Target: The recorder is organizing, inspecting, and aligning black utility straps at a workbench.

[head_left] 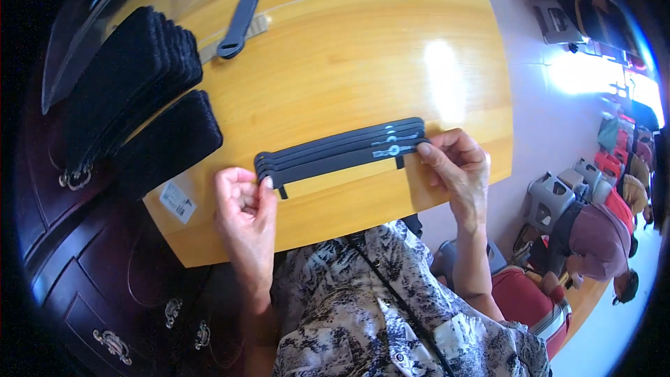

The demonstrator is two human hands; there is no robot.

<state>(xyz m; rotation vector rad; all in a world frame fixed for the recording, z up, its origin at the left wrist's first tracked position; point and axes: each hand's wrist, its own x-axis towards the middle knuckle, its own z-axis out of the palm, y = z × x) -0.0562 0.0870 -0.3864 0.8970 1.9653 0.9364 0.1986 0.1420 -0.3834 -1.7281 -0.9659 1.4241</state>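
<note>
Several flat black straps (335,156) with rounded ends lie fanned in overlapping rows near the front edge of the wooden table. Small white markings show close to their right ends. With thumb and fingers, my left hand (246,213) pinches the left end of the nearest strap. My right hand (460,171) grips that strap's right end between thumb and forefinger. Below the straps, two short dark tabs (283,192) show against the wood near the table edge.
Thick stacks of black fuzzy strips (132,70) stand at the left, beside a white label (178,202) on the table (349,49). Farther back lies a dark strap with a slotted end (244,21). Dark cabinets (91,286) stand left; seated people (593,237) and grey stools (548,199) are right.
</note>
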